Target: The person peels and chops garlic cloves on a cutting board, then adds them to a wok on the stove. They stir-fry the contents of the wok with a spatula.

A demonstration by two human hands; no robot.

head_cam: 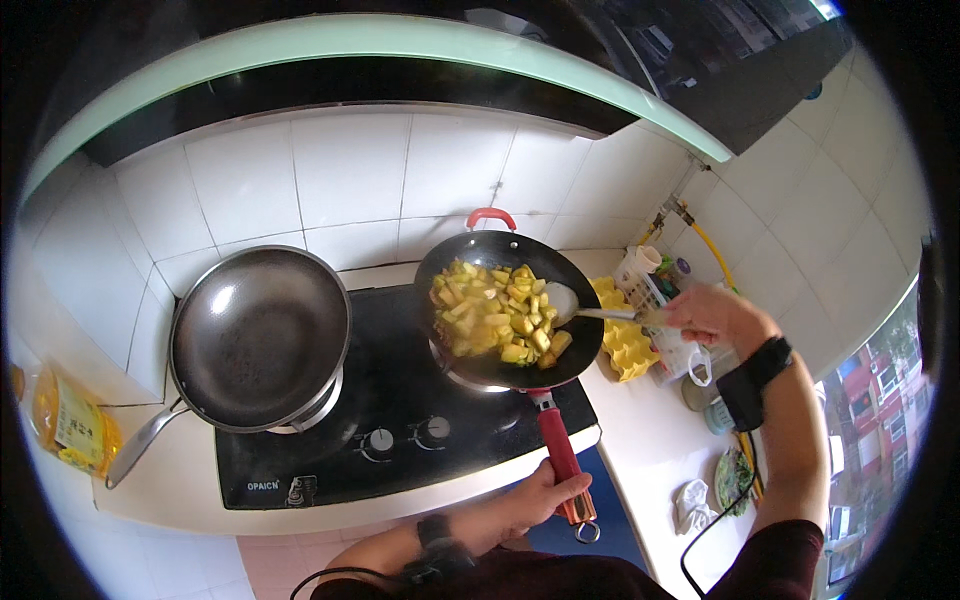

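Note:
My left hand (546, 495) is closed around the red handle (561, 450) of a black wok (480, 246), which stands on the right burner of a gas hob. Diced yellow-green vegetable pieces (495, 315) fill much of the wok's bottom. In my right hand (709, 315), slightly blurred, is the handle of a metal spatula (600, 313). The spatula's blade lies inside the wok, against the right side of the pieces. Both wrists wear black straps with devices and cables.
An empty frying pan (259, 337) rests on the left burner, its handle pointing front left. An oil bottle (75, 427) stands far left. Right of the wok are a yellow egg tray (626, 349), a white basket, jars, a white cloth (694, 506) and leafy greens (735, 480). A range hood overhangs.

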